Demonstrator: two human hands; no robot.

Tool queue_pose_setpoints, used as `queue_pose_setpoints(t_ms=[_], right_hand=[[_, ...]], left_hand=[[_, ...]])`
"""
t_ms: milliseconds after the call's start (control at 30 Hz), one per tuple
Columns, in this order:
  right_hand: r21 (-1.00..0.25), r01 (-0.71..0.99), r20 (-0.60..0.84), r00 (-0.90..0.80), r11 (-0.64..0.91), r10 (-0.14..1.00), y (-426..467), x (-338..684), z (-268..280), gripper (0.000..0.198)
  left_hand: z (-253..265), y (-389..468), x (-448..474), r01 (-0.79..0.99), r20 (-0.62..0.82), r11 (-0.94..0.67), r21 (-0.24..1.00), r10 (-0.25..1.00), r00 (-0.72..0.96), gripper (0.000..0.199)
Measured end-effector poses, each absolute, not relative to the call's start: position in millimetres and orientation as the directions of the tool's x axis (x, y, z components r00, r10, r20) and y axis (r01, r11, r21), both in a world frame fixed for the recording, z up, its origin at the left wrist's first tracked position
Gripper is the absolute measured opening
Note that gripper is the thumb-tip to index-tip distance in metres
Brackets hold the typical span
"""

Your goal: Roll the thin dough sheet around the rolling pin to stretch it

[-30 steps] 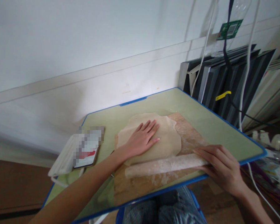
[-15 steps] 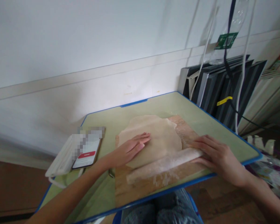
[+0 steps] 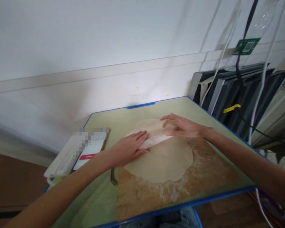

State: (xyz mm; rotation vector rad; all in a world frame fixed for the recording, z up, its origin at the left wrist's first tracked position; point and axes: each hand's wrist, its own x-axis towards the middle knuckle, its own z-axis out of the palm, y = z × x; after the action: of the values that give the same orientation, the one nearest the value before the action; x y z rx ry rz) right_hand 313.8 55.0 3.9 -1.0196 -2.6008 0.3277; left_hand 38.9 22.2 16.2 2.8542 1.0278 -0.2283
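A floury white rolling pin (image 3: 155, 140) lies slantwise across the far half of a wide, thin sheet of dough (image 3: 165, 161). My left hand (image 3: 130, 147) covers the pin's left end, its long fingers beyond the pin and its thumb on the near side. At the other end, my right hand (image 3: 177, 125) is curved over the pin, with fingers on the far side and thumb nearer me. Both ends of the pin are hidden under the hands. Beneath the dough is a wooden board (image 3: 133, 202) dusted with flour.
A phone (image 3: 91, 150) leans on a white stand (image 3: 61, 158) left of the board. The blue-edged green table (image 3: 175, 109) meets a white wall. Dark panels (image 3: 237, 91), hanging cables and a clear plastic bottle (image 3: 263, 22) are at the right.
The rolling pin has moved from the dough's near edge to its far half, carried by my right hand. My left hand, earlier flat on the dough, is now over the pin's left end.
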Motion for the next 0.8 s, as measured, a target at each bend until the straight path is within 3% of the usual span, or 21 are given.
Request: queue_pose_setpoints(t_ms=[200, 367, 600, 800], right_hand=[[-0.382, 0.719, 0.026, -0.619, 0.58, 0.785, 86.7, 307.9, -7.4, 0.071], [-0.388, 0.745, -0.025, -0.597, 0.543, 0.802, 59.3, 313.9, -9.3, 0.08], [-0.332, 0.69, 0.006, -0.68, 0.643, 0.733, 10.7, 318.4, -0.5, 0.072], [-0.359, 0.718, -0.013, -0.643, 0.596, 0.766, 45.7, 313.0, -5.0, 0.075]], left_hand=[[22.1, 49.4, 53.8, 0.655, -0.184, -0.748, 0.109, 0.633, 0.752, 0.061], [23.1, 47.3, 53.5, 0.68, -0.218, -0.71, 0.185, 0.645, 0.733, 0.071], [20.9, 12.6, 49.7, 0.666, -0.134, -0.731, 0.147, 0.652, 0.746, 0.079], [12.9, 43.1, 54.1, 0.69, -0.099, -0.717, 0.096, 0.683, 0.723, 0.063]])
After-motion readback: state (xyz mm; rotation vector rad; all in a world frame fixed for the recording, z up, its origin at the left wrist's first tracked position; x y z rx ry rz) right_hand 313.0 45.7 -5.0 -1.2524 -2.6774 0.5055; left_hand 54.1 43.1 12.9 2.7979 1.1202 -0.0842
